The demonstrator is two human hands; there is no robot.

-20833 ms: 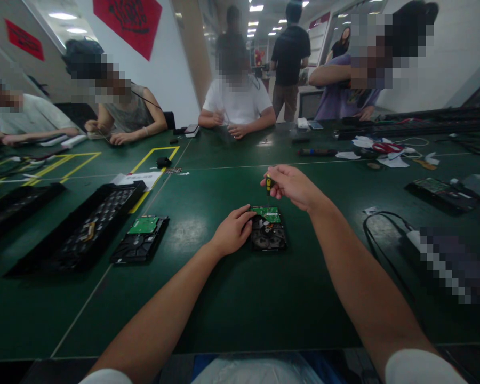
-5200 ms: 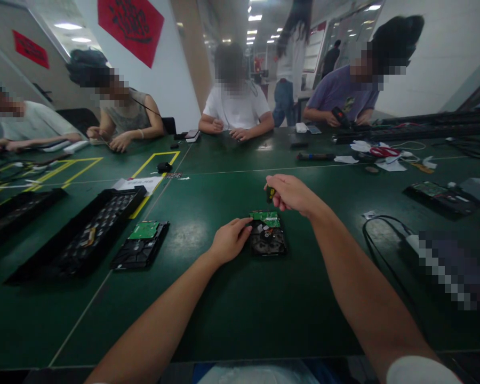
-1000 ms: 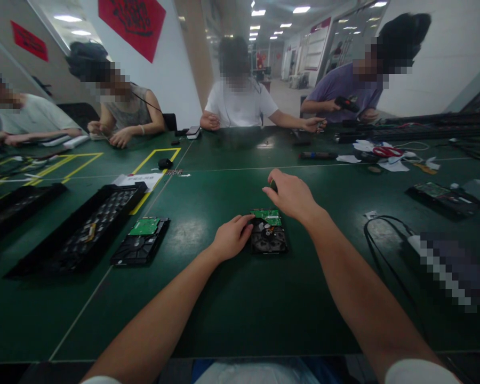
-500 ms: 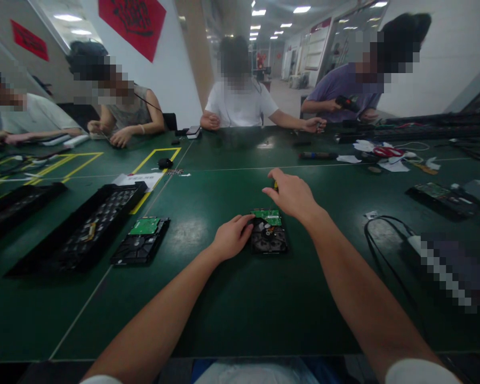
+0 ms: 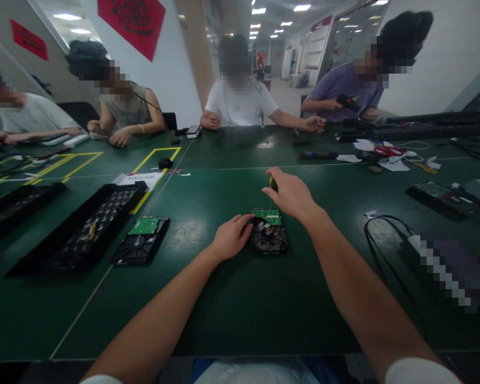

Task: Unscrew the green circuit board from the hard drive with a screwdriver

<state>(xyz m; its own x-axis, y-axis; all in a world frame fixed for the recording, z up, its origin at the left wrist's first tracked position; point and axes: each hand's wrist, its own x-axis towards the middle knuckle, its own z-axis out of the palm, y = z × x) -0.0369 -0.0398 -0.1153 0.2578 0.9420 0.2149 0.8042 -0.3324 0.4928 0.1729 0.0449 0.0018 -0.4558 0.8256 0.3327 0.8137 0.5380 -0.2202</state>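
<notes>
A hard drive (image 5: 269, 240) lies on the green table in front of me, its green circuit board (image 5: 268, 215) facing up at the far end. My left hand (image 5: 234, 236) grips the drive's left edge, thumb and fingers closed against it. Above the far end of the board is my right hand (image 5: 291, 193), its fingers curled round a small screwdriver (image 5: 273, 183) with a yellow and black handle. The tool stands about upright; its thin shaft is hardly visible, so I cannot tell whether the tip touches the board.
Another hard drive (image 5: 141, 241) lies to the left, beside a long black tray (image 5: 100, 229). At the right are a further drive (image 5: 444, 200) and a black cable (image 5: 378, 218). Paper scraps and a red item (image 5: 388, 151) lie farther back. Several people sit across the table.
My right hand has shifted very slightly, and more of the screwdriver's handle shows between its fingers. The left hand and the hard drive stay in place.
</notes>
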